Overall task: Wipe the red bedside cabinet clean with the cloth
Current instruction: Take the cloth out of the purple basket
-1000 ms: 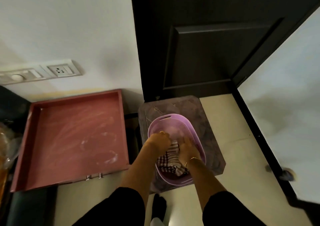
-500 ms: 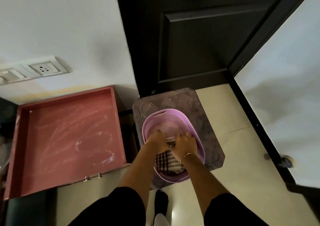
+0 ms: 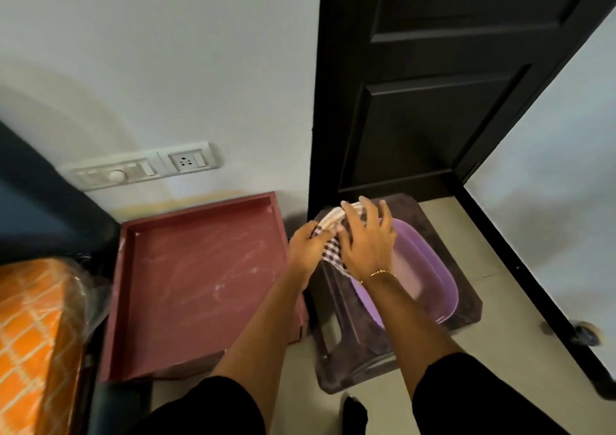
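Observation:
The red bedside cabinet (image 3: pixel 200 281) stands by the wall at the left, its rimmed top streaked with white dust. A checked cloth (image 3: pixel 333 234) is lifted above the left rim of the purple basket (image 3: pixel 430 268). My left hand (image 3: pixel 306 248) grips the cloth's left side. My right hand (image 3: pixel 366 241), with a thin gold bracelet, lies over the cloth with its fingers spread and holds it from the right. Most of the cloth is hidden between the two hands.
The basket sits on a dark stool (image 3: pixel 466 304) in front of a black door (image 3: pixel 450 84). A switch and socket plate (image 3: pixel 143 168) is on the white wall. An orange patterned cushion (image 3: pixel 36 334) lies at the lower left. Pale floor tiles (image 3: pixel 520 361) lie to the right.
Both hands have lifted the cloth out of the basket and carried it up and left. The view has swung left, bringing the orange cushion into sight.

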Tool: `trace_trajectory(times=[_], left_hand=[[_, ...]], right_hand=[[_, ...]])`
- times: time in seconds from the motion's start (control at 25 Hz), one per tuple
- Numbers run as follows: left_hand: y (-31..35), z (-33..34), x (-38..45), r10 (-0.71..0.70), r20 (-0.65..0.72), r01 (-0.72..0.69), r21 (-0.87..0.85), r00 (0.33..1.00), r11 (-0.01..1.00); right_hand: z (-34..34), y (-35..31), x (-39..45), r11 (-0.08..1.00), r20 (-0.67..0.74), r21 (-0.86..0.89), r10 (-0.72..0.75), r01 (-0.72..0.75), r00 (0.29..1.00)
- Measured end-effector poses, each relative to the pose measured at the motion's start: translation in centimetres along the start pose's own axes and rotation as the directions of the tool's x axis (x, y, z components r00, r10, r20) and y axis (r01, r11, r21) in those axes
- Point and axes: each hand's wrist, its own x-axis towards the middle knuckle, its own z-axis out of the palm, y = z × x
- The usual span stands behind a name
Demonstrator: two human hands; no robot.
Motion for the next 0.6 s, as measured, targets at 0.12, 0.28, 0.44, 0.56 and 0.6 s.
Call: trace_trajectory(times=[0.12, 0.28, 0.44, 0.56, 0.6], left_hand=[[-1.7, -5.1, -2.0, -0.070, 0.075, 0.082, -0.170, 0.995, 0.982], [-6.8, -8.6, -2.9, -0.189, 0.213, 0.252, -0.323, 0.959, 0.912], [-14.5, -9.5, -0.6, -0.210, 0.334, 0.329, -0.356, 0.919, 0.874], [-20.1, -8.6, 3.3, -0.093, -0.037, 0.097, 0.154, 0.995, 0.983], [-22.0, -8.3, 4.6, 0.063, -0.082, -0.022, 0.428, 0.995, 0.903]], right_hand=[[3.5, -4.8, -2.5, 0.982, 0.032, 0.188, 0.000, -0.006, 0.999], [9.2, -7.4, -5.5, 0.828, 0.263, 0.484, 0.171, -0.283, 0.950], [14.9, -4.2, -6.8, 0.778, 0.397, 0.515, 0.154, -0.358, 0.905], [19.6, -0.3, -6.8, 0.963, 0.243, 0.238, 0.069, -0.128, 0.968], [21.1, 0.6, -6.7, 0.985, 0.231, 0.160, 0.027, -0.065, 0.972]])
